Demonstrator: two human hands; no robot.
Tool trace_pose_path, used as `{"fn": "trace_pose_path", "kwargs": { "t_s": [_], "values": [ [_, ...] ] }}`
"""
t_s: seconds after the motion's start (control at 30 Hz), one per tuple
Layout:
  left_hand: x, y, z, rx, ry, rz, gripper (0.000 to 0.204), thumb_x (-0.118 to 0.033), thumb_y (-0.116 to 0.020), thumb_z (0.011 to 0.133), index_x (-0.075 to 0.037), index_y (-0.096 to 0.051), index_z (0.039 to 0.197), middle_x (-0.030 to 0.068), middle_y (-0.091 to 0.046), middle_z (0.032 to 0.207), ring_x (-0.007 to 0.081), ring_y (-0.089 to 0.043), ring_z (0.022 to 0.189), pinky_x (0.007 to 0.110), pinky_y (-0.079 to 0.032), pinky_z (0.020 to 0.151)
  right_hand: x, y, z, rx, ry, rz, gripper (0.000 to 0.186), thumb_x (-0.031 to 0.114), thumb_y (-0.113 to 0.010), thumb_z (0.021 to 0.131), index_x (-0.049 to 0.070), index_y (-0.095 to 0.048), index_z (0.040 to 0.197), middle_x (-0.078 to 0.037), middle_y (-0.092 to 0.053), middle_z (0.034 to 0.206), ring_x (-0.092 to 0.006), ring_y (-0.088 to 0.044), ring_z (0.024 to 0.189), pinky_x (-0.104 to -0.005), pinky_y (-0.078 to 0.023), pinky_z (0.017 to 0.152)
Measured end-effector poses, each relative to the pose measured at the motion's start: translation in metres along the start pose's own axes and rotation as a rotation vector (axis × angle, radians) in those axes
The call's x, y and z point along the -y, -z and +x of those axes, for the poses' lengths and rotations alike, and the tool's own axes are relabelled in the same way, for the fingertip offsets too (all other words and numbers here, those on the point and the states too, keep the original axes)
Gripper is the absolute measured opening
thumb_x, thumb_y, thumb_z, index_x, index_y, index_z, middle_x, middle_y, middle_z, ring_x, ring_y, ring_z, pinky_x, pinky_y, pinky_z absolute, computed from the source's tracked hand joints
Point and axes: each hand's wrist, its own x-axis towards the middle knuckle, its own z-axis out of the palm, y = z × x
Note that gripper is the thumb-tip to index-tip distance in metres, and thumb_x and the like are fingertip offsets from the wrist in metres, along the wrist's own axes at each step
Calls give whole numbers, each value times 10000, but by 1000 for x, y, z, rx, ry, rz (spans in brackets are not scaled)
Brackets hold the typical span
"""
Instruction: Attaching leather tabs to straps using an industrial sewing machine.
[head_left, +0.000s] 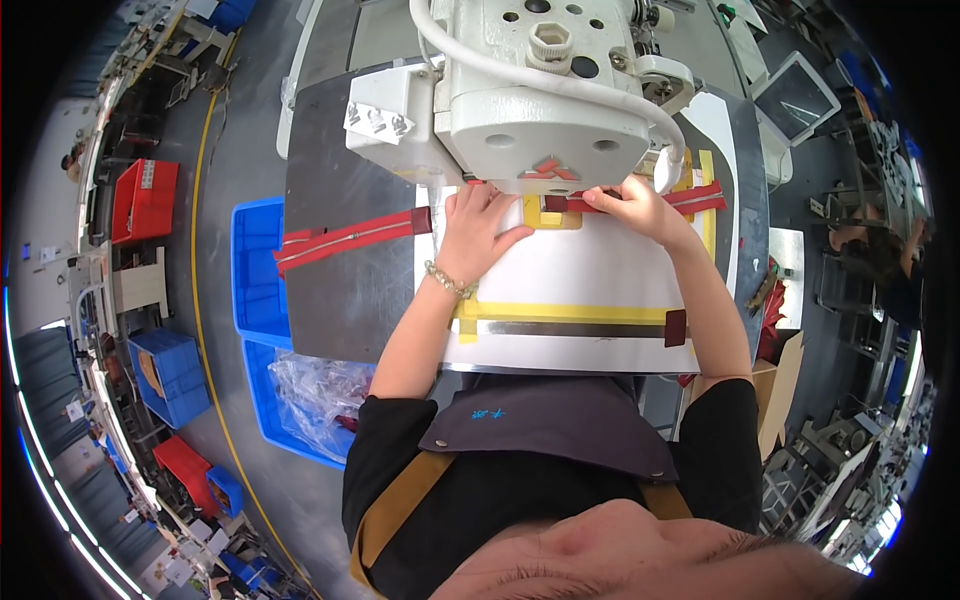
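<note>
My left hand [480,230] lies on a white board [600,260] under the white sewing machine head [530,120], fingers extended and thumb apart, its fingertips beside red material partly hidden by the machine. My right hand [635,212] pinches a red zipper [700,197] near its dark end piece, beside a yellow-taped cutout [545,218] in the board. Yellow tape [570,312] runs along the board's lower part, with a maroon patch [675,328] at the right end. Another red zipper [350,237] lies to the left on the dark metal table [340,310], ending near my left hand.
Blue bins [243,265] stand left of the table, the lower one holding clear plastic bags [310,395]. Red material and a cardboard box [775,390] sit at the right. A red crate [145,200] is across the aisle. Part of another person [860,235] shows at far right.
</note>
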Motion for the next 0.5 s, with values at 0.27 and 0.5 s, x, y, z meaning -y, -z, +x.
{"fn": "trace_pose_path", "kwargs": {
  "t_s": [0.27, 0.5],
  "values": [
    [-3, 3, 6, 30, -9, -15, 441, -363, -731, 722, -137, -630, 1087, 41, -540, 1003, 238, -493, 962, 373, -339, 802, 18, -24, 13, -92, 68, -445, 318, 285, -609, 864, -31, -643, 864, -164, -625, 751, -258, -593, 681, -358, -459, 656],
    [-5, 7, 7, 9, -4, -8, 468, -350, -738, 714, -140, -623, 1116, 46, -551, 1019, 242, -497, 956, 376, -348, 815, 26, -21, 9, -39, -52, -387, 278, 227, -589, 861, -40, -657, 899, -200, -648, 814, -345, -622, 768, -389, -483, 724]
  ]
}}
